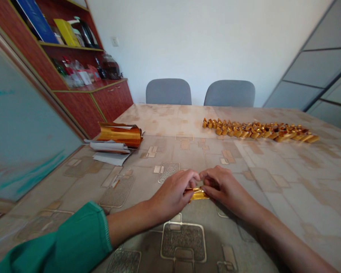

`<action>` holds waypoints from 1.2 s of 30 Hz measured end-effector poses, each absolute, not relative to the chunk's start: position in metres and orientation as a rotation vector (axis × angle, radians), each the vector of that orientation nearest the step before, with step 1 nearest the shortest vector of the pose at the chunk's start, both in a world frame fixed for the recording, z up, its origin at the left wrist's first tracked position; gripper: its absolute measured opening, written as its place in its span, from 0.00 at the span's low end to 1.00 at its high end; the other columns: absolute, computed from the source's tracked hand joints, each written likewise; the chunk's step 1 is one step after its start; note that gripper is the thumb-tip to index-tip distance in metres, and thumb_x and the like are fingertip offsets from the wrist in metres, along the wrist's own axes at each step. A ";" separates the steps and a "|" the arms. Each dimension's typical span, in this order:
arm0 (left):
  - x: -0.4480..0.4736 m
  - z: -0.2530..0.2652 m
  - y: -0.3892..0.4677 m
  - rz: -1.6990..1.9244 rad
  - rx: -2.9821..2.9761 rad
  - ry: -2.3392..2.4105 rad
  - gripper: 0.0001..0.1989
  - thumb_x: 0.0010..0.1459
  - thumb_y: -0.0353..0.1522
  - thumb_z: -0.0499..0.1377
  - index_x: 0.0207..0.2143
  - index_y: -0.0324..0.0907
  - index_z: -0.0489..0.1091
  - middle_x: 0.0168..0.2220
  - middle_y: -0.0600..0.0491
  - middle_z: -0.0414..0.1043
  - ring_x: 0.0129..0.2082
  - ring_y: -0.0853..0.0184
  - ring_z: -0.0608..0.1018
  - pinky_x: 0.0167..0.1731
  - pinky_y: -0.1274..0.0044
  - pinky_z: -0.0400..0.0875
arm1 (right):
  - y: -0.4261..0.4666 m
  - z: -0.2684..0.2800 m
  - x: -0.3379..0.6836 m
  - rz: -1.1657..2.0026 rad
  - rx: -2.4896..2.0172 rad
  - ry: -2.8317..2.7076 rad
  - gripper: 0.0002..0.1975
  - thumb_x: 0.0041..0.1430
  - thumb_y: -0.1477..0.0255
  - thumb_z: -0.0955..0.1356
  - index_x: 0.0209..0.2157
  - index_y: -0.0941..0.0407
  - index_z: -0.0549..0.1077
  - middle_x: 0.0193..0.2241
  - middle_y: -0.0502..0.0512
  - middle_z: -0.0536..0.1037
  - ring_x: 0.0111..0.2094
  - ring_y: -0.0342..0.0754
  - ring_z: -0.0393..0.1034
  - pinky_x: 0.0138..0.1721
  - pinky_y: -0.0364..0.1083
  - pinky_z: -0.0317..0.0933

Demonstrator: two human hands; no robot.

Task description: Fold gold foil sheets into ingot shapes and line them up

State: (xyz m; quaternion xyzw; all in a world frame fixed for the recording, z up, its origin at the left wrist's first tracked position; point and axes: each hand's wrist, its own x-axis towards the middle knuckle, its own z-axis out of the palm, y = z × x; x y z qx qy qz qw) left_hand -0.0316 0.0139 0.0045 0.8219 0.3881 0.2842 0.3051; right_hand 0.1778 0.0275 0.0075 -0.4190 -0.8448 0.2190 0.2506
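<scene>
Between my two hands, just above the table, is a small piece of gold foil paper (199, 194), folded into a narrow shape. My left hand (174, 191) grips its left end with thumb and curled fingers. At the right end, my right hand (223, 184) pinches the same piece, its thumb along the near side. The index fingertips of both hands almost meet above the foil. My fingers cover both ends, so the folds there are hidden.
A stack of gold and grey-backed foil sheets (121, 136) lies at the table's left. Rows of folded gold foil pieces (252, 131) stand at the far right. Two grey chairs (168, 91) are behind the patterned table (147, 182). A red shelf cabinet (93, 98) stands back left.
</scene>
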 end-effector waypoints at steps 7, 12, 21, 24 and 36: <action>-0.034 0.012 0.014 0.966 2.230 0.992 0.14 0.56 0.20 0.55 0.42 0.43 0.68 0.33 0.55 0.70 0.32 0.68 0.71 0.33 0.78 0.63 | 0.017 0.025 0.171 0.403 -0.966 -2.290 0.06 0.62 0.78 0.67 0.32 0.53 0.72 0.29 0.49 0.77 0.35 0.49 0.67 0.41 0.49 0.52; -0.040 0.022 0.011 0.872 2.387 1.036 0.04 0.59 0.31 0.64 0.35 0.40 0.72 0.30 0.53 0.72 0.31 0.66 0.72 0.31 0.76 0.62 | 0.008 0.035 0.164 0.237 -0.962 -2.347 0.08 0.65 0.75 0.66 0.30 0.53 0.70 0.29 0.51 0.77 0.34 0.49 0.66 0.44 0.51 0.51; -0.044 0.019 0.016 0.836 2.317 1.000 0.10 0.64 0.34 0.59 0.30 0.41 0.76 0.26 0.54 0.72 0.27 0.69 0.71 0.29 0.77 0.59 | 0.021 0.033 0.180 0.621 -1.026 -2.133 0.14 0.64 0.60 0.69 0.26 0.52 0.76 0.23 0.51 0.77 0.29 0.50 0.68 0.39 0.52 0.57; -0.045 0.021 0.018 0.834 2.138 1.022 0.09 0.61 0.33 0.62 0.27 0.42 0.75 0.23 0.56 0.71 0.25 0.70 0.70 0.28 0.77 0.58 | 0.030 0.032 0.194 0.824 -1.121 -1.952 0.15 0.60 0.57 0.71 0.25 0.52 0.77 0.22 0.51 0.75 0.27 0.49 0.68 0.32 0.49 0.58; -0.030 0.024 0.010 1.015 0.965 0.976 0.14 0.50 0.40 0.69 0.26 0.39 0.74 0.22 0.57 0.69 0.21 0.74 0.67 0.23 0.80 0.61 | 0.004 0.023 0.162 1.348 -1.047 -1.605 0.15 0.60 0.54 0.68 0.36 0.50 0.75 0.32 0.53 0.78 0.35 0.52 0.71 0.36 0.49 0.66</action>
